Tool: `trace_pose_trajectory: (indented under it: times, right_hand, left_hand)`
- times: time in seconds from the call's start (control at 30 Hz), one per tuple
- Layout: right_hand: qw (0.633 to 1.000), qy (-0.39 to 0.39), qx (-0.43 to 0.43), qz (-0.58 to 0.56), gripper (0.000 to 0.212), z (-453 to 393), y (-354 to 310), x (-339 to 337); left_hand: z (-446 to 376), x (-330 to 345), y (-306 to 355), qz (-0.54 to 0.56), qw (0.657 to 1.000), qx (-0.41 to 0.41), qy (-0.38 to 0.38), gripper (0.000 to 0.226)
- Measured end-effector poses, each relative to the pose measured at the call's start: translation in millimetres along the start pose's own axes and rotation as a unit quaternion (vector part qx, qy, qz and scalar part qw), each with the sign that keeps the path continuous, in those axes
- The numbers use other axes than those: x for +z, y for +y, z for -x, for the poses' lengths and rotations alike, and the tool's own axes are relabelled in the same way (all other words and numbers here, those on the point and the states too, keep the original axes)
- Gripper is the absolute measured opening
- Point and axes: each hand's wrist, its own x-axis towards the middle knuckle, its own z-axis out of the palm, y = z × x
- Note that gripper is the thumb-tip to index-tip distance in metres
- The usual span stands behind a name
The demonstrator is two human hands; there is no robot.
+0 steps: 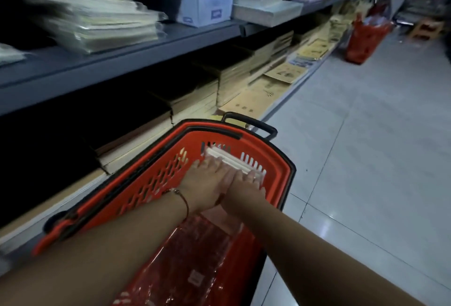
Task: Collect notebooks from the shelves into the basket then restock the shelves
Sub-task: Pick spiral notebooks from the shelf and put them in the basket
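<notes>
my left hand (pixel 205 185) lies flat, fingers straight, on the white notebooks (pixel 234 159) | my right hand (pixel 246 185) just beside it, fingers likewise straight on them | notebooks stand against the far wall inside the red basket (pixel 151 179) | red wrapped packs (pixel 195 257) at the basket's near end | grey shelf (pixel 122 49) left of the basket holds wrapped stacks (pixel 97 22)

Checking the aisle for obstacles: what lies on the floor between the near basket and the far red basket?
Head view: bare tiled floor between near basket and far red basket.
</notes>
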Motion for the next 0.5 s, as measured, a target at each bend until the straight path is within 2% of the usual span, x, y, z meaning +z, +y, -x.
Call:
trace_pose_trajectory:
  times: [0.1,0.2,0.33,0.43,0.5]
  right_hand:
    - [1.0,-0.027,0.008,0.008,0.085,-6,2,3]
    - [0.998,-0.034,0.002,0.056,0.084,-5,3,10]
    - [0.987,0.071,-0.003,0.147,0.079,-4,3,14]
    - [0.959,0.099,-0.024,0.263,0.072,0,2,14]
    - [0.935,0.12,-0.051,0.33,0.058,3,1,12]
  left_hand:
    - [-21,17,2,-0.008,1.0,0.008,-0.022,0.073]
    - [-26,34,-1,0.025,0.999,0.007,0.033,0.073]
    - [-19,38,-5,0.023,0.988,0.005,0.151,0.058]
    - [-7,36,-8,0.044,0.985,-0.008,0.169,0.041]
    - [5,35,-13,0.076,0.986,-0.028,0.147,0.031]
